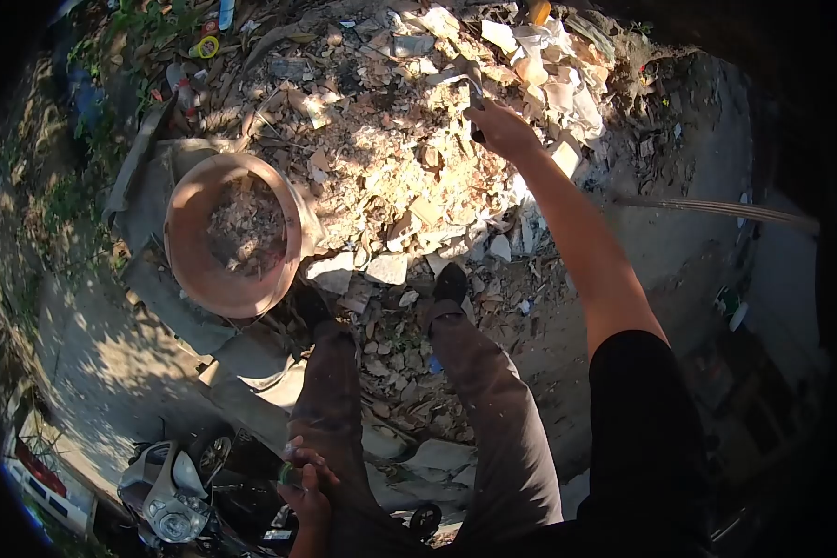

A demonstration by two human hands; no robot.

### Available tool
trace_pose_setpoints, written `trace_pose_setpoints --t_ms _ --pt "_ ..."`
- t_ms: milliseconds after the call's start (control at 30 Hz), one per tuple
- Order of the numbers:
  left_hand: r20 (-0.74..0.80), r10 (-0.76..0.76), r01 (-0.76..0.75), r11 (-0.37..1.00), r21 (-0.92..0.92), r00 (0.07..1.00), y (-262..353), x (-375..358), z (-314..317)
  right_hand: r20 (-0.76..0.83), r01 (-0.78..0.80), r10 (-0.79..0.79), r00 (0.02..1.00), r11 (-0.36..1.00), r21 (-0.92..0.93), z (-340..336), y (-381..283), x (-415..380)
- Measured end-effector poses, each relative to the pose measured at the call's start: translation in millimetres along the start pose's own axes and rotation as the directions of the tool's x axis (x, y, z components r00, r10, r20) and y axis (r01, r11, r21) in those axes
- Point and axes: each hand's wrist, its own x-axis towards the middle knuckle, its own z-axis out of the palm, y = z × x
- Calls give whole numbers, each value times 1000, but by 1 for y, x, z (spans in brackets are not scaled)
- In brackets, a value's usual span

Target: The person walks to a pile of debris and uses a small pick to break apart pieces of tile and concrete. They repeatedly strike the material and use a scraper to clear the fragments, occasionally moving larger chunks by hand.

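Showing nearest: left hand (309, 491), in front of the left trouser leg (330, 395), fingers bent. Small greenish patch at the fingers, too unclear to name; cannot tell whether that grip holds anything.

Below, two dark shoes (450, 282) among broken stones and shards. Just beside the left shoe, an orange-brown tub (188, 244), its mouth tilted up toward the viewer, grey debris (246, 226) lying in the bottom.

Past the shoes, a row of pale flat pieces (388, 268), then the rubble heap (372, 153), sunlit across its middle, shaded at the edges.

Right arm stretched out over the heap. Right hand (507, 132): grip narrow, closed round the handle of a tool (475, 84); its head points away from the person, at the heap's far part. Whitish scraps (567, 98) lie just right of it.

Farther out, upper left: a yellow ring (207, 46) near green leaves. Off to the lower left, a motorbike (170, 498).
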Motion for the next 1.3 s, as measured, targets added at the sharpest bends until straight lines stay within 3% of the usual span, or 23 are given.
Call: trace_pose_setpoints --t_ms 67,100,200,267,333,400,433,500,533,600,667,800,867,1000,1067,1133,1200,1267,1300 --pt "8 -12 12 1000 14 1000 -1 -2 -2 -130 -24 23 991 1000 -6 21 -3 20" --pt "8 -14 14 1000 2 1000 1 -2 1 -69 -30 25 997 997 -74 11 -18 17" --pt "27 -7 8 1000 -19 1000 2 0 -1 23 -99 99 995 995 16 1 -43 3" --pt "44 -18 20 999 -28 999 -3 -2 -4 -25 -24 24 999 1000 -6 -6 -54 -9" --pt "43 -10 11 1000 -19 999 -6 -2 -9 228 -34 48 973 997 -62 -20 -68 -9" --pt "40 -1 2 1000 -31 999 -6 -2 -12 220 -106 105 970 994 -6 -9 -66 -4" --pt "36 0 1 999 -44 999 -6 -3 -13 173 -170 142 975 972 162 -1 -62 0" --pt "26 -3 4 998 -55 1000 -7 -5 -16 -144 91 -70 987 985 147 4 -62 19" --pt "18 -3 4 998 -69 1000 -8 -5 -17 83 -74 54 995 964 254 -15 -66 21" --pt "6 -1 1 997 -75 1000 -11 -6 -22 101 -200 179 979 939 278 -10 -64 34" --pt "-5 0 0 997 -82 1000 -11 -6 -23 -13 -264 296 955 871 414 -2 -69 30" --pt "26 -6 9 995 -96 1000 -13 -9 -26 0 -373 465 885 711 596 9 -66 12" --pt "46 5 -1 995 -97 999 -18 -9 -28 180 -443 467 866 547 710 9 -47 0" --pt "65 -11 19 992 -121 998 -20 -10 -24 124 -419 542 831 464 781 5 -42 -31" --pt "64 -27 35 992 -124 998 -25 -16 -23 123 -310 620 775 203 929 -14 -62 -54" --pt "135 -26 31 999 -29 991 -31 -14 -24 52 -268 616 786 265 926 -24 -68 -71" --pt "104 11 -8 999 -32 995 -28 -14 -18 -20 -286 602 798 407 867 -30 -68 -87" --pt "157 239 -280 898 341 958 -44 -14 -23 -72 -230 607 791 405 885 -38 -73 -103" --pt "177 213 -263 900 347 961 -44 -14 -21 -80 -183 612 787 355 917 -43 -77 -108"
